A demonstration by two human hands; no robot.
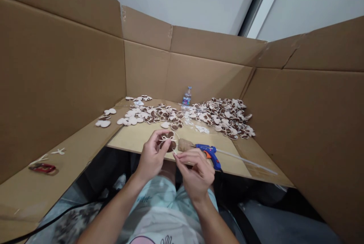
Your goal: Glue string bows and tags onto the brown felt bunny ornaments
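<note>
Above the front edge of the board, my left hand (150, 156) grips a brown rounded piece (172, 146) with a white cord bow (168, 138) on its face. The thumb lies across the front and the fingers curl behind. My right hand (196, 170) is closed in a pinch at a thin white cord end by the piece's lower edge. Just beyond that hand lies a blue glue gun (207, 148) with an orange trigger and a long pale glue stick (247, 159) out of its back. Its nozzle points at a tan bundle (185, 145), perhaps twine.
Many brown and white rounded pieces lie in a middle heap (153, 114) and a right heap (227, 117). A water bottle (187, 96) stands at the back. A red-handled tool (42, 167) and a white cord bow (58, 151) lie left. Cardboard walls (210, 69) enclose the board (133, 139).
</note>
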